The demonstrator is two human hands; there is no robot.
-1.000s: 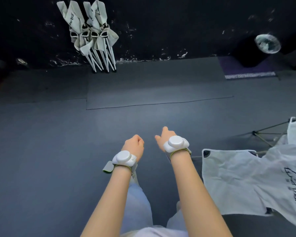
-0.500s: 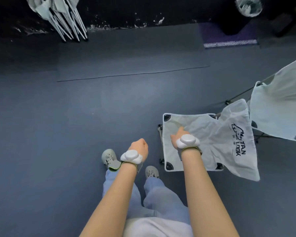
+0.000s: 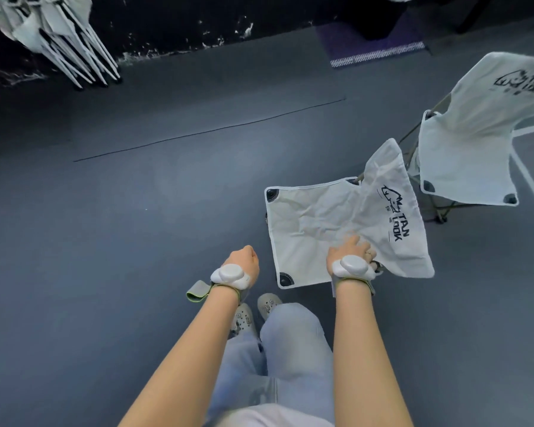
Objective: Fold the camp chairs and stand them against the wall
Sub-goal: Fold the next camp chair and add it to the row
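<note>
Two open camp chairs stand on the dark floor toward its right edge: the nearer chair just ahead of the person's feet, the farther chair beyond it to the right. The right hand is over the near edge of the nearer chair's seat, its fingers reaching forward onto the cloth where the seat meets the flopped-down backrest; whether they grip the fabric or only rest on it I cannot tell. The left hand hangs apart from that chair, to its left, fingers curled into a loose fist and holding nothing. Folded chairs lean against the black wall at the floor's far left corner.
</note>
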